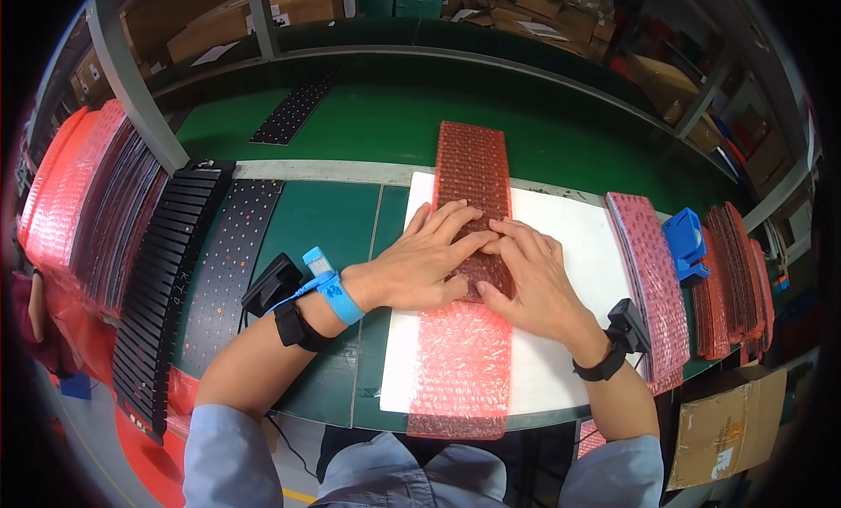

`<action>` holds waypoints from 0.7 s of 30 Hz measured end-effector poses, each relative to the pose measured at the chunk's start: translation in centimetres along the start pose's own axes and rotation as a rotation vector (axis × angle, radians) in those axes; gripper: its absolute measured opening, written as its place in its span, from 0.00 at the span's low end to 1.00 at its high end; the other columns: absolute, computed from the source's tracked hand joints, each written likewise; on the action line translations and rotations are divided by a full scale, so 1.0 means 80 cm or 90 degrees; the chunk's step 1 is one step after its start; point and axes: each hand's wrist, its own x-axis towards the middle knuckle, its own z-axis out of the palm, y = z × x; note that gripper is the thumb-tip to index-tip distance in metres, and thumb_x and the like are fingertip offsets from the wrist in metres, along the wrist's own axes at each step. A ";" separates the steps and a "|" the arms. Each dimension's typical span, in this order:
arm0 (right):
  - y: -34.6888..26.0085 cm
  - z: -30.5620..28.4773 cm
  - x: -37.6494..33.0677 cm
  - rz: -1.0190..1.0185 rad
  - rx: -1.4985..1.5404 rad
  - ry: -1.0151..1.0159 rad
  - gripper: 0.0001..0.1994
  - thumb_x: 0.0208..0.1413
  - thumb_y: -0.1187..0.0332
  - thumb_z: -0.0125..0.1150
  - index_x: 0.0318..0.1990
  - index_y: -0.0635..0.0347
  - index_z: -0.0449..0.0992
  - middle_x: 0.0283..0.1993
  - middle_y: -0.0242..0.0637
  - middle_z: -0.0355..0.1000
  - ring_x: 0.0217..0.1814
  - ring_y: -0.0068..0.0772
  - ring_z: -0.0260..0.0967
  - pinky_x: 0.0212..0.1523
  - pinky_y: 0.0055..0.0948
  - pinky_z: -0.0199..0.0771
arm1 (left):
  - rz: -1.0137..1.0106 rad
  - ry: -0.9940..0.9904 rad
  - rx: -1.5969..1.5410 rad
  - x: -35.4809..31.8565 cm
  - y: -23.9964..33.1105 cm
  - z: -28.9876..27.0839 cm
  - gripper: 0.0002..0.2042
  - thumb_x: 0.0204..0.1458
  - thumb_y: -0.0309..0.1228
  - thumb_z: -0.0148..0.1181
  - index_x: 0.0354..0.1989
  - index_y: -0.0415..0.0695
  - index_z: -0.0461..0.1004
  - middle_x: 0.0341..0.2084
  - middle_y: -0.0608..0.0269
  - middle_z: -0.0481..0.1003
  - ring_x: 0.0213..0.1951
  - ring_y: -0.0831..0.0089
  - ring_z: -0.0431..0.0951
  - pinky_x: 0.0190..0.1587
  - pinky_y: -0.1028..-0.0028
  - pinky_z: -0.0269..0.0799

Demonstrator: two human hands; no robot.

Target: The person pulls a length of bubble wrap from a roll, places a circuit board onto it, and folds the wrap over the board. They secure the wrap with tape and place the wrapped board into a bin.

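A dark flat board in pink bubble wrap (471,162) lies lengthwise over a white sheet (561,377). Its near end is a lighter, see-through stretch of wrap (464,359) that hangs over the table's front edge. My left hand (434,256) rests on the wrapped board with fingers spread. My right hand (536,276) lies on it from the other side, fingers curved, thumb apart from them. The fingertips of both hands meet near the middle of the board. A blue wrist strap (340,298) circles my left wrist.
On the left stand a black slotted rack (166,289), a dotted board (232,263) and a pink-wrapped stack (96,201). Another dotted board (295,109) lies beyond the rail. To the right are a bubble-wrapped stack (650,285), a blue tape dispenser (686,245) and a cardboard box (727,429).
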 end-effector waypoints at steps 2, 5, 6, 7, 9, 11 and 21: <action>0.000 0.001 0.000 0.002 0.003 0.001 0.22 0.48 0.62 0.62 0.51 0.59 0.70 0.64 0.45 0.60 0.69 0.45 0.54 0.67 0.46 0.47 | 0.001 0.001 0.001 0.000 -0.001 0.001 0.34 0.43 0.34 0.51 0.65 0.44 0.59 0.65 0.42 0.51 0.70 0.44 0.44 0.71 0.46 0.35; -0.001 0.001 0.000 0.004 0.007 0.003 0.22 0.48 0.62 0.62 0.50 0.59 0.70 0.64 0.45 0.60 0.69 0.46 0.54 0.67 0.46 0.47 | 0.004 0.004 0.005 0.000 -0.002 0.002 0.35 0.42 0.34 0.50 0.65 0.44 0.59 0.65 0.42 0.52 0.70 0.45 0.44 0.71 0.46 0.35; -0.002 0.000 0.001 0.007 0.009 0.000 0.22 0.48 0.62 0.62 0.50 0.59 0.70 0.63 0.45 0.60 0.69 0.46 0.54 0.67 0.45 0.47 | 0.007 0.004 0.003 0.000 -0.002 0.002 0.35 0.42 0.34 0.50 0.65 0.44 0.59 0.65 0.42 0.52 0.70 0.45 0.45 0.71 0.46 0.36; -0.003 -0.001 0.001 0.010 0.011 -0.004 0.21 0.48 0.63 0.62 0.50 0.59 0.70 0.63 0.46 0.60 0.69 0.46 0.53 0.67 0.45 0.47 | 0.010 0.005 0.002 0.000 -0.002 0.002 0.35 0.42 0.33 0.50 0.65 0.44 0.59 0.64 0.42 0.52 0.70 0.45 0.45 0.70 0.46 0.36; -0.003 -0.002 0.001 0.014 0.013 -0.007 0.21 0.48 0.63 0.62 0.50 0.59 0.70 0.63 0.46 0.60 0.69 0.46 0.53 0.67 0.45 0.47 | 0.012 0.006 0.000 0.001 -0.002 0.001 0.35 0.41 0.33 0.50 0.65 0.44 0.59 0.64 0.42 0.52 0.70 0.45 0.45 0.70 0.46 0.36; -0.001 -0.003 0.001 0.013 0.015 -0.011 0.21 0.49 0.63 0.61 0.51 0.58 0.70 0.64 0.46 0.60 0.69 0.46 0.53 0.67 0.45 0.47 | 0.011 0.000 -0.002 0.001 -0.003 0.001 0.34 0.43 0.34 0.50 0.65 0.44 0.59 0.64 0.42 0.52 0.69 0.45 0.46 0.70 0.46 0.36; 0.003 -0.005 -0.001 0.014 0.021 -0.044 0.22 0.52 0.60 0.59 0.53 0.57 0.68 0.67 0.46 0.57 0.72 0.48 0.50 0.68 0.46 0.45 | 0.016 -0.003 0.001 -0.001 -0.002 0.000 0.31 0.54 0.43 0.51 0.66 0.45 0.58 0.65 0.41 0.51 0.70 0.43 0.44 0.70 0.47 0.35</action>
